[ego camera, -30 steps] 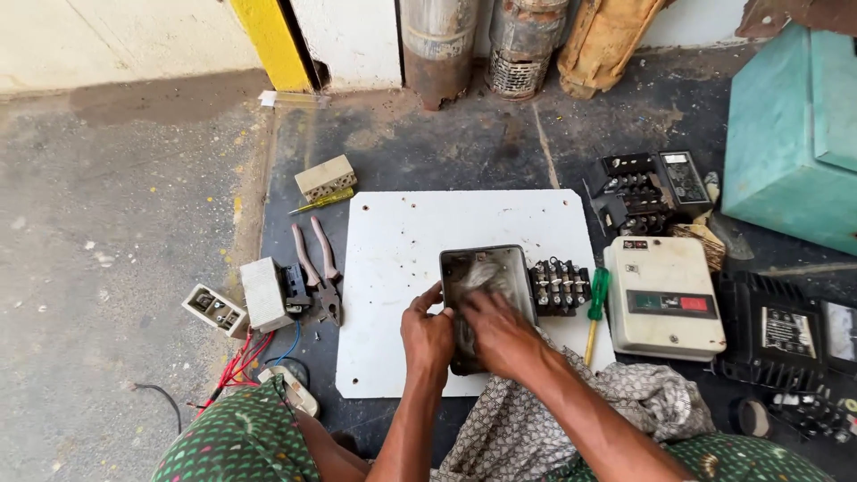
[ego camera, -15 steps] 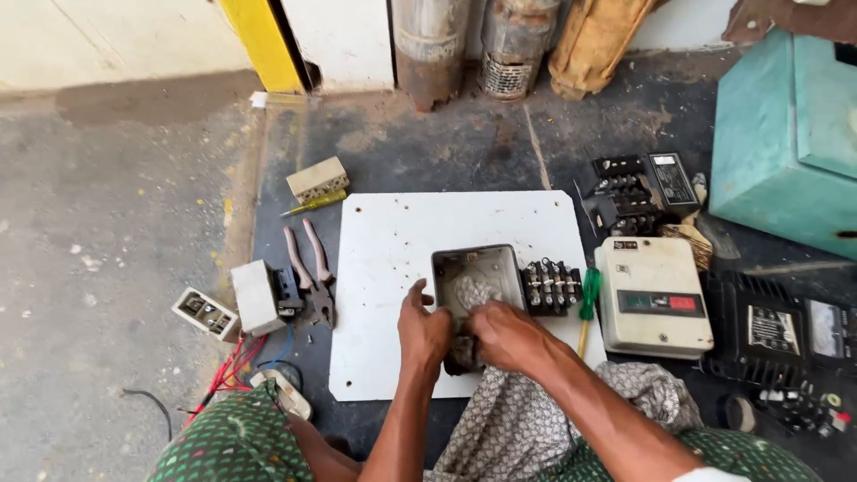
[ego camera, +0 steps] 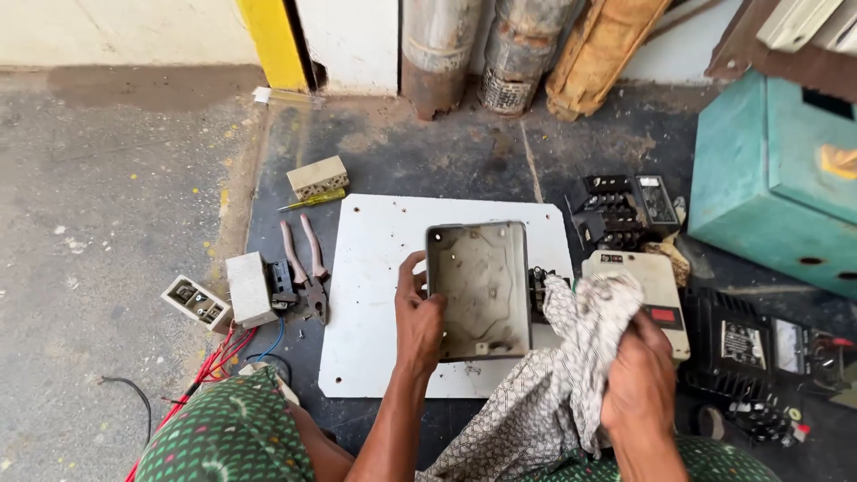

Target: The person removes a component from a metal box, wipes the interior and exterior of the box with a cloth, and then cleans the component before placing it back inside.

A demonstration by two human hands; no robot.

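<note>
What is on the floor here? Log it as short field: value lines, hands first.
left hand: grips the left wall of the grey metal box, which lies open side up
right hand: bunches a patterned cloth, held off to the right of the box
under the box: white board on the dark floor
left of the board: pliers, pale switch block, yellow screwdriver
right of the board: cream cover, black terminal parts, teal cabinet
</note>
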